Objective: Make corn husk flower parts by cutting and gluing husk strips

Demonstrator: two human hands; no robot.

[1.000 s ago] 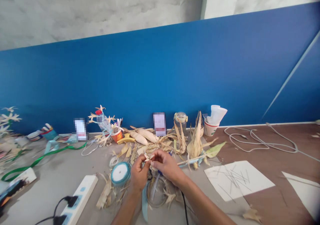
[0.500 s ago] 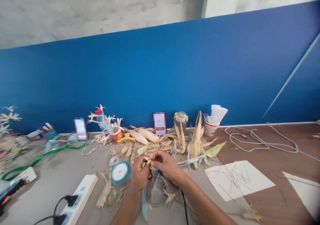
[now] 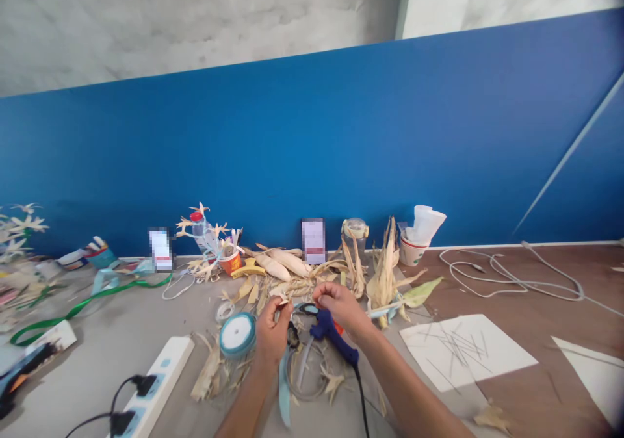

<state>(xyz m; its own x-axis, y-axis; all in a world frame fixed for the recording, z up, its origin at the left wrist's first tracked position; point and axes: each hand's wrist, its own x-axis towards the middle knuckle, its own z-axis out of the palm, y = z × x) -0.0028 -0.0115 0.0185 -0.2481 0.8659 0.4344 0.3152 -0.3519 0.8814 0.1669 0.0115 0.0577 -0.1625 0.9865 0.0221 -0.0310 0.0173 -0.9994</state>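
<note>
My left hand [image 3: 271, 329] is closed in a pinch on a small pale piece of corn husk [image 3: 281, 303]. My right hand [image 3: 341, 303] has its fingers curled together just right of it, above a blue glue gun [image 3: 333, 334] that lies on the table with its black cord running toward me. What the right fingers hold, if anything, is too small to make out. A roll of light blue ribbon [image 3: 236, 335] sits just left of my left hand. Loose dry corn husks [image 3: 292, 282] lie scattered behind both hands.
A white power strip [image 3: 158, 376] with black plugs lies at the lower left. A green ribbon [image 3: 82, 305] trails across the left. Paper cups [image 3: 414, 243], a jar [image 3: 353, 230] and husk flowers [image 3: 205, 230] stand along the blue partition. White paper sheets [image 3: 465, 350] and a white cable [image 3: 507, 275] lie to the right.
My hands have drawn apart: the right one moved up and to the right, which uncovered the blue glue gun beneath it. The left hand still pinches the husk piece.
</note>
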